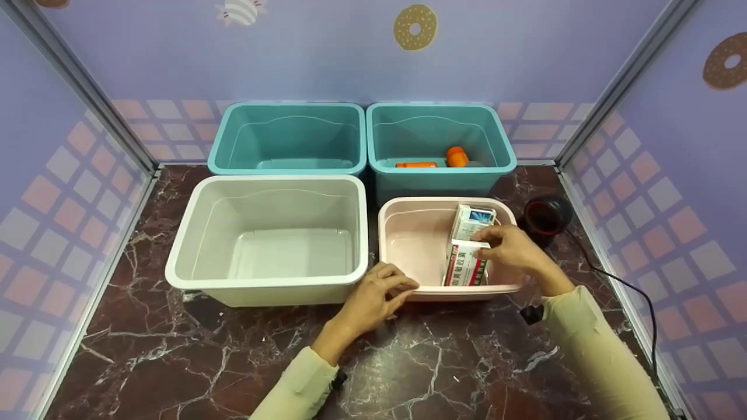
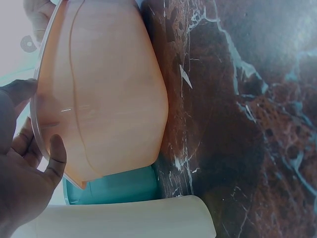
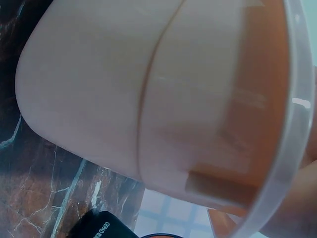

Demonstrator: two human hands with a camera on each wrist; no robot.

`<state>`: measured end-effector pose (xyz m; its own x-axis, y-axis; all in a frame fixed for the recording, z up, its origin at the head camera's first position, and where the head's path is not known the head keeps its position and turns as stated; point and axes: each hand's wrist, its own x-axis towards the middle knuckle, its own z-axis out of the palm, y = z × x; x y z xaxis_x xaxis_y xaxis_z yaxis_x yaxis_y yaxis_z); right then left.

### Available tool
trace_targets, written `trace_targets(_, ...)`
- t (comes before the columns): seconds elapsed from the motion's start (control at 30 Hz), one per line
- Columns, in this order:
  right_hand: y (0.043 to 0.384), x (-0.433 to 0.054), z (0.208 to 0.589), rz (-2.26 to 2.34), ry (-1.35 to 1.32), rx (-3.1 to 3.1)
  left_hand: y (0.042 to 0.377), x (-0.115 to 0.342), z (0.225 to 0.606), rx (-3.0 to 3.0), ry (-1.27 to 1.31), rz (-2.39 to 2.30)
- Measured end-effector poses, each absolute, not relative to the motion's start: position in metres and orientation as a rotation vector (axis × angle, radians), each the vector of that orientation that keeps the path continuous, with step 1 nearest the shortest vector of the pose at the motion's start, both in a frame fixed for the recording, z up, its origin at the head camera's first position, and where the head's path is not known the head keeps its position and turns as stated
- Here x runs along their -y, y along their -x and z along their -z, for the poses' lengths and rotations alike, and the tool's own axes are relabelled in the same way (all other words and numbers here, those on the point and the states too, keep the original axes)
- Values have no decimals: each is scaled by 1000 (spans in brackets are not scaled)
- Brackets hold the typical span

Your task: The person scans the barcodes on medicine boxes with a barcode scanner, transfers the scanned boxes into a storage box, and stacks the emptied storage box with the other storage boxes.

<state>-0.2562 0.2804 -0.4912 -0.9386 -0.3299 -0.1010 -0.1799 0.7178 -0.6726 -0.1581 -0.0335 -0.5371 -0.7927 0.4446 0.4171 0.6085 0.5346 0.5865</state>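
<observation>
Inside the pink bin [image 1: 417, 256], my right hand [image 1: 510, 251] pinches the upper end of a white medicine box [image 1: 464, 262] with a red and green stripe, thumb and fingers at its edge. Right behind it leans another white medicine box [image 1: 473, 219] with a blue picture. My left hand [image 1: 376, 294] grips the bin's front left corner; in the left wrist view its thumb [image 2: 57, 153] lies outside the wall and the fingers reach over the rim. The bin's wall [image 3: 99, 99] fills most of the right wrist view and hides the boxes there.
A large white bin [image 1: 268, 283] stands to the left. Behind are two teal bins: the left one [image 1: 292, 171], and the right one [image 1: 432, 181] holding orange-capped bottles [image 1: 457, 156]. A black round device [image 1: 547, 216] with a cable [image 1: 630, 286] sits right of the pink bin.
</observation>
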Motion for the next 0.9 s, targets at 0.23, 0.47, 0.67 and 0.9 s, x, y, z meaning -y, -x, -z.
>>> trace_targets(0.23,255,-282,488,963,490,-2694,159,34,536,2576,889,1106)
trace_targets(0.47,255,-286,487,1006,529,-2671,159,34,537,2571,890,1107)
trace_targets(0.67,254,-292,482,1092,551,-2665,159,34,537,2558,894,1117)
trace_targets(0.9,251,-297,477,1243,473,-2634,159,34,538,2552,894,1124)
